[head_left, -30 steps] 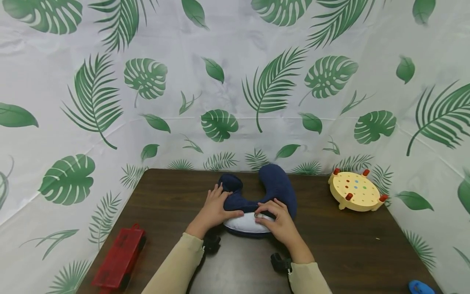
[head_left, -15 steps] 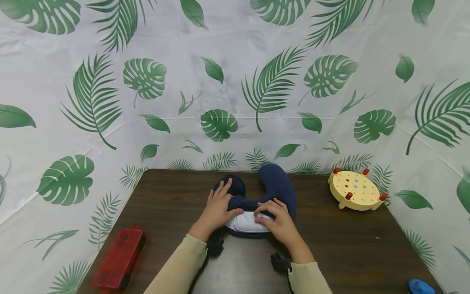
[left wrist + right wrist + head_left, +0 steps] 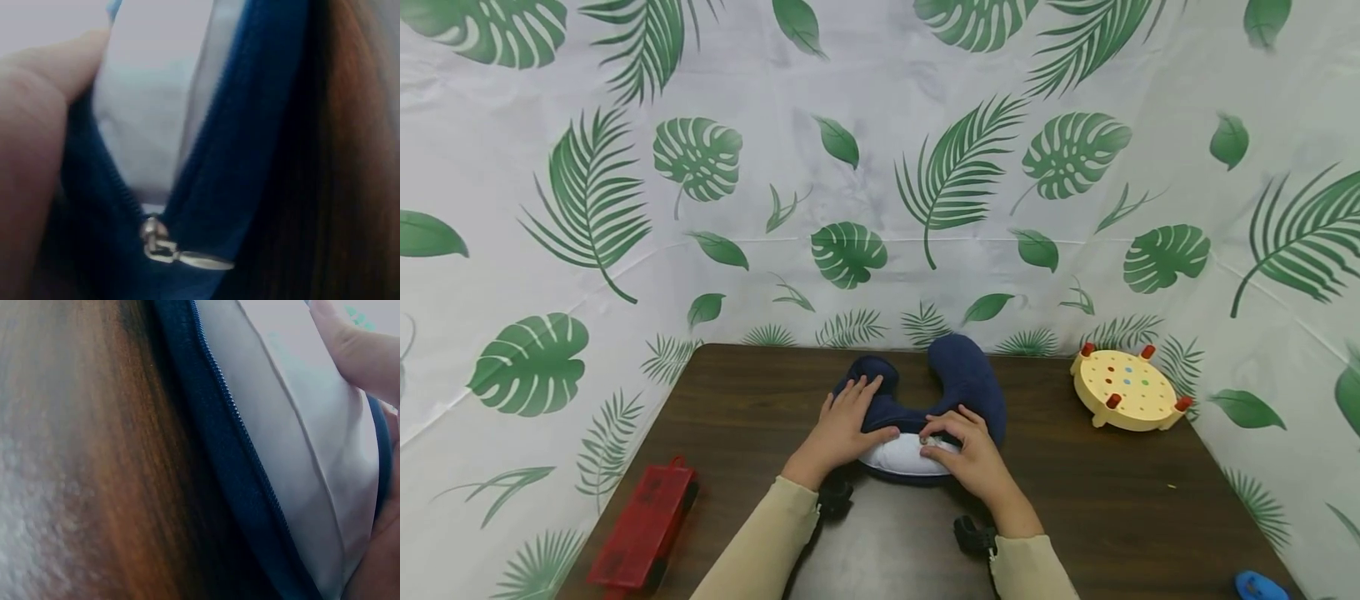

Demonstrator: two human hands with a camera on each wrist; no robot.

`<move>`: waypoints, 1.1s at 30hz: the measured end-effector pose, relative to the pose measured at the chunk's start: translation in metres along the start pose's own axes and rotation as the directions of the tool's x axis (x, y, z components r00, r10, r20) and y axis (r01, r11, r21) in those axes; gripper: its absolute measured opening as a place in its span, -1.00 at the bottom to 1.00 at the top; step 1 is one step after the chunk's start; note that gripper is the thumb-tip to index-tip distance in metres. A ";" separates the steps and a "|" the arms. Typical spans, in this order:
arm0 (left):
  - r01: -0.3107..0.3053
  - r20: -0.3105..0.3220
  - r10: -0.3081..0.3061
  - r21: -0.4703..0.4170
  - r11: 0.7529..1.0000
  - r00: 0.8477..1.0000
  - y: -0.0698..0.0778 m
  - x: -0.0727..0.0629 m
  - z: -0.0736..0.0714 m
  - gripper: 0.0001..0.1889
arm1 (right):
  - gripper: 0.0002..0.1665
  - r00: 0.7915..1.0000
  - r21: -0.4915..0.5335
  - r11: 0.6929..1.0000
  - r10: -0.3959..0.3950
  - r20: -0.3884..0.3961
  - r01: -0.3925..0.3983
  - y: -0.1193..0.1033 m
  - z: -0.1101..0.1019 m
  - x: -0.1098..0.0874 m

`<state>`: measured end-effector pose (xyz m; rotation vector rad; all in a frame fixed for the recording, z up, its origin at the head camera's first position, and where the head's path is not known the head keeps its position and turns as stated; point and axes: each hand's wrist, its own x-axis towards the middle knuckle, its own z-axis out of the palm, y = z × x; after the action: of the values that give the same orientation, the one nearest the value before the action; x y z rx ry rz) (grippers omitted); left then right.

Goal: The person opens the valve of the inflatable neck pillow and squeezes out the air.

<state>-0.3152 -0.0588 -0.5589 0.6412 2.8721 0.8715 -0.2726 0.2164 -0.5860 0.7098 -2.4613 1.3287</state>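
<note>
A navy U-shaped neck pillow [image 3: 966, 375] lies on the table, its two ends pointing away from me. Along its near side an unzipped slit shows the white inner [image 3: 897, 458]. My left hand [image 3: 841, 429] rests on the pillow's left arm, fingers extended, thumb at the slit's edge. My right hand [image 3: 973, 454] curls at the slit, thumb and forefinger pinching at its upper edge; a tiny item between those fingertips is too small to identify. In the left wrist view a metal zip pull [image 3: 187, 257] hangs at one end of the slit, untouched.
A red toy vehicle [image 3: 643, 529] sits at the table's left edge. On the right stands a round cream pegboard [image 3: 1126, 383] with red pegs, and a blue object [image 3: 1258, 586] lies at the front right corner. A leaf-patterned curtain [image 3: 865, 167] hangs behind the table [image 3: 1045, 533].
My left hand has shifted slightly on the pillow's left arm, fingers moving up and to the right, and that arm has changed shape beneath it. My right hand stays in place.
</note>
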 end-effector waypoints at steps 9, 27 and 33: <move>0.037 0.021 -0.038 0.060 0.998 0.999 -0.001 0.004 0.005 0.40 | -0.68 0.999 -0.002 1.000 -0.005 -0.037 0.005 -0.003 0.002 0.002; 0.047 -0.029 -0.046 0.035 0.998 0.999 0.000 0.004 0.008 0.37 | -0.68 0.999 -0.032 0.999 -0.007 -0.052 0.005 -0.004 0.003 0.003; 0.040 -0.038 -0.040 0.010 0.999 0.998 0.002 0.003 0.006 0.35 | -0.68 0.997 -0.043 0.999 -0.016 -0.070 0.013 -0.002 0.005 0.003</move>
<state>-0.3160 -0.0528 -0.5630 0.5718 2.9146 0.8724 -0.2739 0.2111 -0.5863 0.6588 -2.4171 1.2702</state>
